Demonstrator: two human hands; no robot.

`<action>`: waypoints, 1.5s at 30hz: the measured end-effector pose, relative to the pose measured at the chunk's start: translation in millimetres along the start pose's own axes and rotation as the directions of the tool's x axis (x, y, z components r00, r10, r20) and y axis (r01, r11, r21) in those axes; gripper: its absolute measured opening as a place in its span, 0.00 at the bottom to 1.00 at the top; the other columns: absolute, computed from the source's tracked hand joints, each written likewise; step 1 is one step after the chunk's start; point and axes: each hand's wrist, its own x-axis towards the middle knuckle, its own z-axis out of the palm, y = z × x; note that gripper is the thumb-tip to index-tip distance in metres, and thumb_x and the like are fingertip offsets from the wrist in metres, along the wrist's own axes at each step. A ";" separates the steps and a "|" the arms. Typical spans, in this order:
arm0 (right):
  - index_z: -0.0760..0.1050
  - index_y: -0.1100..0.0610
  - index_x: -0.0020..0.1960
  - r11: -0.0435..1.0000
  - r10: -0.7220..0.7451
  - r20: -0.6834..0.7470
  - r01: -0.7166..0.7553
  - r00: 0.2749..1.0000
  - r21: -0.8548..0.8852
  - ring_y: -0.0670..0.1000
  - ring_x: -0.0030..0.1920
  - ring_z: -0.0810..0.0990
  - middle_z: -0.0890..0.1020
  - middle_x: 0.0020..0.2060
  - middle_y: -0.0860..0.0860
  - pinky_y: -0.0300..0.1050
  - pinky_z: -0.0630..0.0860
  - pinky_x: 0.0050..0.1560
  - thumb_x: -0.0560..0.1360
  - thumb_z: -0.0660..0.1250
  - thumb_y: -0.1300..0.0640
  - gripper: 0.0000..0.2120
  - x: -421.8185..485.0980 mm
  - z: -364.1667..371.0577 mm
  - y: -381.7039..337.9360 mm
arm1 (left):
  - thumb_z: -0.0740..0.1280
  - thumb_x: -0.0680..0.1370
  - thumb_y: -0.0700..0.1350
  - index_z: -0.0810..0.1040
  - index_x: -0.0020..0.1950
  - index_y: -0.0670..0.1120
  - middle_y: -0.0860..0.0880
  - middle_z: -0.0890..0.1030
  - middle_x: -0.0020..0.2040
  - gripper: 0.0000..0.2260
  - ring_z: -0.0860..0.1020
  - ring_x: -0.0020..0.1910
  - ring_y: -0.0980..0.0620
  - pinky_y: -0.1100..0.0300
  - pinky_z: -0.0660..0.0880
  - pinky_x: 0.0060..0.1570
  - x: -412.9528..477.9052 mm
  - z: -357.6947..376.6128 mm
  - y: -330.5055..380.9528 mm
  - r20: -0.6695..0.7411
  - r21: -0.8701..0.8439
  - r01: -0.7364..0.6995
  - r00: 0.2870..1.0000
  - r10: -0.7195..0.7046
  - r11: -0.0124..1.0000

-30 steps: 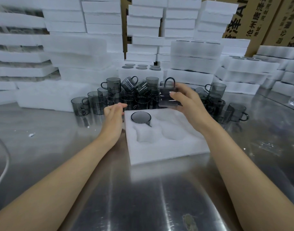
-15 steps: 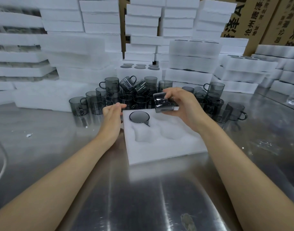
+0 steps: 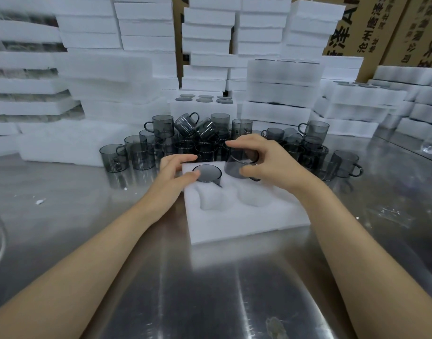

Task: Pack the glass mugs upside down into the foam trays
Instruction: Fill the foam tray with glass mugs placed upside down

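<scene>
Mug (image 3: 239,167) is base-up and tilted over the tray's (image 3: 246,223) far-right pocket, not seated yet. Right hand (image 3: 268,165) grasps it, fingers over the base and thumb on the side wall. It's smoked glass: rigid, smooth, likely slick and chip-prone at the rim, and looks light enough for one hand. I'd hold the wall near the base, as now, so the rim goes in unobstructed; its handle isn't clearly visible. The foam is soft, so it should forgive a slightly off entry. Seated mug (image 3: 207,173) is in the tray's far-left pocket and both near pockets are empty. Left hand (image 3: 175,172) rests loosely open on the tray's far-left corner, gripping nothing, thumb at the seated mug. Pile (image 3: 185,138) of loose mugs sits just beyond the tray on the steel table (image 3: 210,289).
</scene>
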 end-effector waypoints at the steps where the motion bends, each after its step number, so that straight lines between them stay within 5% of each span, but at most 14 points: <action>1: 0.77 0.45 0.60 1.000 0.012 0.015 -0.011 1.000 -0.021 0.37 0.44 0.75 0.74 0.56 0.46 0.37 0.76 0.34 0.69 0.69 0.70 0.26 -0.2 -2.5 0.1 | 0.65 0.79 0.42 0.74 0.64 0.51 0.50 0.66 0.63 0.13 0.71 0.51 0.73 0.78 0.69 0.45 -0.2 -0.5 0.8 0.002 -0.023 0.013 1.000 -0.013 1.000; 4: 0.76 0.45 0.62 0.987 0.053 0.076 -0.041 0.996 -0.153 0.49 0.56 0.74 0.73 0.58 0.49 0.38 0.77 0.47 0.70 0.70 0.67 0.25 -0.3 -9.6 -0.3 | 0.66 0.79 0.43 0.74 0.64 0.52 0.50 0.66 0.66 0.14 0.72 0.63 0.59 0.67 0.73 0.55 -1.6 -1.9 3.4 0.015 -0.079 0.050 0.999 -0.049 0.996; 7: 0.75 0.44 0.64 0.985 0.083 0.111 -0.065 0.990 -0.161 0.45 0.59 0.73 0.73 0.58 0.45 0.33 0.74 0.50 0.69 0.71 0.57 0.24 -0.9 -9.4 -3.0 | 0.66 0.79 0.44 0.74 0.64 0.53 0.48 0.68 0.68 0.14 0.72 0.65 0.54 0.53 0.71 0.65 -2.5 -3.1 6.0 0.029 -0.100 0.087 0.996 -0.084 0.991; 11: 0.70 0.41 0.64 0.971 0.142 0.177 -0.103 0.974 -0.215 0.43 0.65 0.70 0.70 0.62 0.42 0.37 0.69 0.59 0.71 0.66 0.50 0.22 -1.3 -4.4 -2.4 | 0.66 0.79 0.43 0.75 0.63 0.52 0.42 0.71 0.68 0.14 0.74 0.65 0.46 0.45 0.71 0.66 -4.3 -2.6 8.5 0.026 -0.131 0.119 0.993 -0.116 0.984; 15: 0.66 0.46 0.69 0.885 0.260 0.192 -0.154 0.946 -0.440 0.47 0.63 0.71 0.70 0.64 0.46 0.52 0.58 0.73 0.79 0.62 0.48 0.19 6.1 7.9 -0.8 | 0.65 0.79 0.42 0.76 0.62 0.49 0.40 0.72 0.66 0.12 0.76 0.63 0.45 0.48 0.73 0.63 -6.2 -0.2 9.8 0.022 -0.123 0.110 0.994 -0.108 0.986; 18: 0.58 0.42 0.74 0.776 0.313 0.190 -0.135 0.930 -0.617 0.50 0.73 0.62 0.63 0.72 0.44 0.59 0.43 0.75 0.79 0.53 0.39 0.24 3.9 12.9 2.4 | 0.65 0.79 0.42 0.76 0.62 0.48 0.41 0.72 0.66 0.11 0.76 0.62 0.46 0.50 0.72 0.65 -5.5 0.0 9.1 0.017 -0.113 0.107 0.994 -0.106 0.988; 21: 0.43 0.37 0.76 0.710 0.362 0.224 -0.112 0.905 -0.696 0.49 0.78 0.42 0.45 0.77 0.38 0.59 0.40 0.75 0.78 0.44 0.34 0.28 -4.2 13.8 9.4 | 0.66 0.79 0.44 0.77 0.60 0.50 0.42 0.73 0.65 0.10 0.76 0.62 0.48 0.54 0.71 0.64 -4.7 -0.5 6.4 0.022 -0.087 0.107 0.994 -0.106 0.990; 26: 0.39 0.36 0.76 0.658 0.433 0.214 -0.145 0.876 -0.739 0.47 0.77 0.39 0.41 0.76 0.35 0.60 0.41 0.74 0.77 0.41 0.31 0.29 2.1 14.5 7.3 | 0.65 0.80 0.45 0.76 0.60 0.50 0.45 0.73 0.63 0.09 0.76 0.60 0.50 0.58 0.73 0.59 1.5 2.3 -2.9 -0.086 -0.098 0.090 0.991 -0.099 0.991; 30: 0.39 0.38 0.76 0.704 0.417 0.216 -0.163 0.883 -0.691 0.45 0.77 0.38 0.41 0.75 0.33 0.60 0.48 0.73 0.79 0.45 0.35 0.29 -1.5 15.3 8.6 | 0.62 0.79 0.38 0.75 0.62 0.43 0.50 0.67 0.59 0.12 0.74 0.43 0.59 0.72 0.71 0.44 11.7 -14.5 -12.5 -0.354 0.292 0.026 0.931 0.083 0.956; 33: 0.41 0.41 0.77 0.733 0.388 0.261 -0.125 0.884 -0.669 0.44 0.77 0.39 0.41 0.76 0.35 0.59 0.48 0.75 0.79 0.54 0.42 0.32 -4.8 8.7 9.4 | 0.62 0.74 0.35 0.71 0.67 0.43 0.47 0.66 0.66 0.21 0.76 0.45 0.47 0.55 0.72 0.50 18.2 -40.5 -21.1 -0.367 0.602 0.072 0.909 0.196 0.795; 38: 0.49 0.43 0.78 0.757 0.298 0.147 -0.140 0.943 -0.638 0.44 0.77 0.45 0.49 0.77 0.38 0.57 0.56 0.74 0.76 0.60 0.44 0.34 -10.3 12.3 7.0 | 0.61 0.74 0.39 0.66 0.69 0.43 0.48 0.58 0.75 0.22 0.74 0.61 0.40 0.46 0.72 0.53 24.3 -61.2 -29.5 -0.453 0.670 0.292 0.889 0.064 0.683; 45: 0.37 0.45 0.78 0.636 0.426 0.207 -0.129 0.881 -0.760 0.45 0.77 0.37 0.37 0.75 0.36 0.56 0.54 0.72 0.79 0.52 0.44 0.34 -6.6 15.3 1.1 | 0.61 0.76 0.41 0.65 0.71 0.43 0.44 0.62 0.70 0.23 0.76 0.54 0.36 0.48 0.70 0.47 24.2 -58.3 -34.1 -0.465 0.729 0.356 0.884 0.042 0.584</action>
